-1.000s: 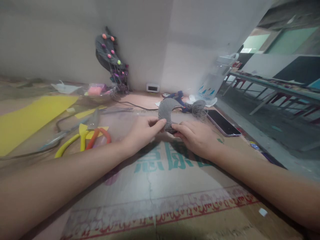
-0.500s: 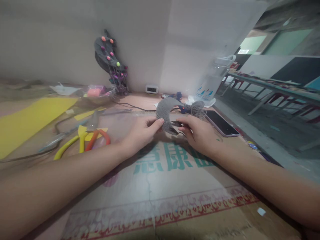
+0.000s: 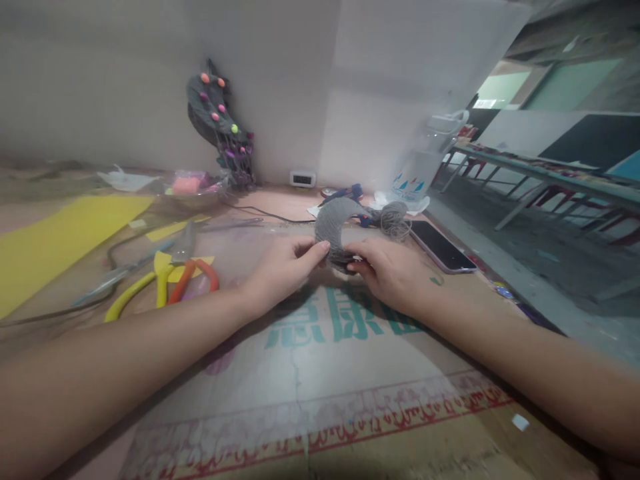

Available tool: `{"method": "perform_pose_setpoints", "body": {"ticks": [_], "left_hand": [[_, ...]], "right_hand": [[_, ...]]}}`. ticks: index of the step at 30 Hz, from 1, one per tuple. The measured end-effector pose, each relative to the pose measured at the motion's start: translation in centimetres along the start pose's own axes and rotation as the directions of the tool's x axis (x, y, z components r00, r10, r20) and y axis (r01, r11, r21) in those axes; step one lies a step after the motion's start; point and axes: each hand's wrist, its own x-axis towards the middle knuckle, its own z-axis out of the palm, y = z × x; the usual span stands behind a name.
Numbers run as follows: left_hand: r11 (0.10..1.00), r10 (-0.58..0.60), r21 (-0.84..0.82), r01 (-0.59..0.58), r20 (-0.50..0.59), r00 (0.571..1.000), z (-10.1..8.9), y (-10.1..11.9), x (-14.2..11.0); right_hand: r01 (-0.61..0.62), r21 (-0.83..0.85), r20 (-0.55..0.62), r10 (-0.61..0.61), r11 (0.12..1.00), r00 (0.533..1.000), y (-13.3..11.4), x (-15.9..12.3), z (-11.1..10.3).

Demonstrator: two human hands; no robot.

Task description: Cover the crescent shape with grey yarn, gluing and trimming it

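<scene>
A crescent wrapped in grey yarn (image 3: 331, 220) is held upright above the printed cardboard (image 3: 300, 373). My left hand (image 3: 295, 263) pinches its left edge, thumb on the front. At the crescent's lower right, my right hand (image 3: 385, 270) has thumb and forefinger closed on its bottom end; whether a loose strand is between them is too small to tell. Behind my right hand lies a ball of grey yarn (image 3: 395, 221). A larger grey crescent (image 3: 207, 113) with coloured beads and hanging strands leans against the back wall.
Yellow-and-red-handled pliers (image 3: 187, 257) lie left, near a yellow sheet (image 3: 60, 233). A phone (image 3: 443, 247) is on the right, with a clear bottle (image 3: 425, 160) behind it. A small digital clock (image 3: 303, 179) stands at the wall.
My right hand has moved slightly left, from beside the crescent's lower tip onto its bottom end. My left hand keeps its hold.
</scene>
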Motion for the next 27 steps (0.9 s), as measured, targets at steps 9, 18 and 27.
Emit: {"method": "perform_pose_setpoints", "body": {"ticks": [9,18,27], "left_hand": [[1.0,0.013,0.027,-0.013,0.001,1.0,-0.05,-0.07,0.05],[1.0,0.0,0.005,0.0,0.009,1.0,-0.11,-0.17,0.05],[1.0,0.0,-0.024,0.0,-0.003,1.0,-0.08,0.06,0.04]], "right_hand": [[-0.011,0.002,-0.002,0.011,1.0,1.0,0.02,-0.04,0.05],[-0.109,0.077,-0.008,0.11,0.991,0.994,-0.02,0.02,-0.22],[-0.17,0.102,-0.006,0.172,0.98,0.985,0.25,-0.1,-0.29]]}}
